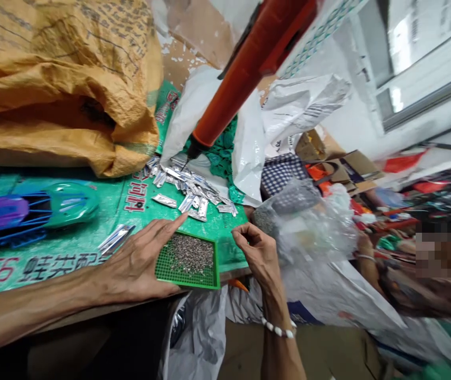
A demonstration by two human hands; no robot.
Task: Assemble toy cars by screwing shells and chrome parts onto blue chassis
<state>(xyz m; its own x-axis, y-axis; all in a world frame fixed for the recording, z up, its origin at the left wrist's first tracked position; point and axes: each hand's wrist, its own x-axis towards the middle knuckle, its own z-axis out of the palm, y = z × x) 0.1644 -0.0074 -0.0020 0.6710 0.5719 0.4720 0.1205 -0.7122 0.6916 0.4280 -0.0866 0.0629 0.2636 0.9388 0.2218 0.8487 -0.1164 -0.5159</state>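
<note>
A small green perforated tray [163, 269] lies at the front edge of the green-covered table, with a heap of small metal screws [191, 254] in it. My left hand [138, 258] grips the tray's left end, thumb at the near side and forefinger at the far side. To the right of the tray, my right hand [257, 250] is raised with thumb and fingertips pinched together; whatever is between them is too small to make out. Beyond the tray lies a pile of shiny silver strips [194, 184]. An orange-red power screwdriver [229, 95] hangs over that pile, tip down.
At left sits a purple, blue and green toy vehicle [31, 211], with a few silver strips [115, 238] nearby. A yellow woven sack [63, 89] stands behind it. A white bag [249, 153] holds green parts [223, 150]. Clear plastic bags [308, 221] and a person [415, 274] are on the right.
</note>
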